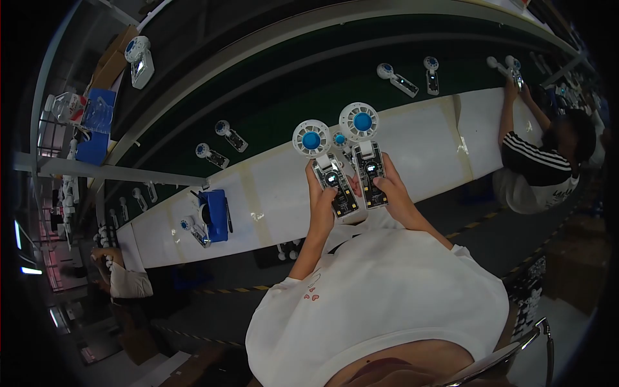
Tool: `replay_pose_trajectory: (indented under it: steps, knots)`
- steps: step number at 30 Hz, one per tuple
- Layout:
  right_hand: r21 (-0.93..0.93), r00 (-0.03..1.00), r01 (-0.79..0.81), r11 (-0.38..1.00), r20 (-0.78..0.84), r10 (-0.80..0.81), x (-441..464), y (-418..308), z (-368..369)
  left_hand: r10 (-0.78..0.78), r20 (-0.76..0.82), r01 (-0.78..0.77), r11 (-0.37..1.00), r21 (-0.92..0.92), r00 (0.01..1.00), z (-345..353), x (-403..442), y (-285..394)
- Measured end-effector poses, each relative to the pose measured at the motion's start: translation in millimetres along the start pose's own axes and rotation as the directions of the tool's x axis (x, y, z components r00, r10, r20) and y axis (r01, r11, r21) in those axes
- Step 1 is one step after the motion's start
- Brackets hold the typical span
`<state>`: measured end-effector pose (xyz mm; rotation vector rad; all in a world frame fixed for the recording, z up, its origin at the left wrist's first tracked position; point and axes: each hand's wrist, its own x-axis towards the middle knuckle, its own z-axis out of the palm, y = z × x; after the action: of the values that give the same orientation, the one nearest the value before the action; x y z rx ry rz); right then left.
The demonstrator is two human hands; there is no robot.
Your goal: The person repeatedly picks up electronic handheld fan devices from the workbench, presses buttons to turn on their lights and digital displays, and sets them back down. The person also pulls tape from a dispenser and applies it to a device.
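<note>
My left hand (320,205) is wrapped round the handle of a white handheld fan (311,140), its thumb on the exposed circuit board. Beside it, my right hand (393,191) grips a second fan (359,122), the thumb likewise on the board. Both fans are upright, side by side, with round slotted heads and blue centres; a small light shows on each board. Behind and between them, a third, smaller-looking fan head (340,138) is partly hidden.
A white work surface (277,187) runs along a green conveyor belt (271,109) with several fans. A blue bin (216,216) stands left, a fan (195,230) beside it. One co-worker (548,155) holds fans at right; another person's arm (122,274) shows at left.
</note>
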<state>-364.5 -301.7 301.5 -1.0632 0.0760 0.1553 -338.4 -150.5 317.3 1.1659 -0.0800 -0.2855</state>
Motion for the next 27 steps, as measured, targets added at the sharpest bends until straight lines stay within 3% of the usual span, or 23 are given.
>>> replay_pose_trajectory:
  steps: [4, 25, 27]
  knots:
    - [0.065, 1.000, -0.001, 0.998, 0.026, -0.001, 1.7, -0.5, 0.8, 0.037, 0.001, -0.037, 0.999, 0.009, 0.999, -3.2, 2.9, -4.1]
    - [-0.042, 1.000, 0.006, 0.999, 0.007, -0.006, 16.2, 16.1, -9.8, -0.027, 0.016, 0.027, 1.000, 0.004, 0.999, -15.5, 12.3, -13.9]
    - [-0.091, 0.998, 0.038, 0.995, -0.056, -0.043, 16.3, 12.1, -4.4, -0.026, 0.006, 0.026, 1.000, 0.009, 1.000, -12.7, 12.6, -10.9]
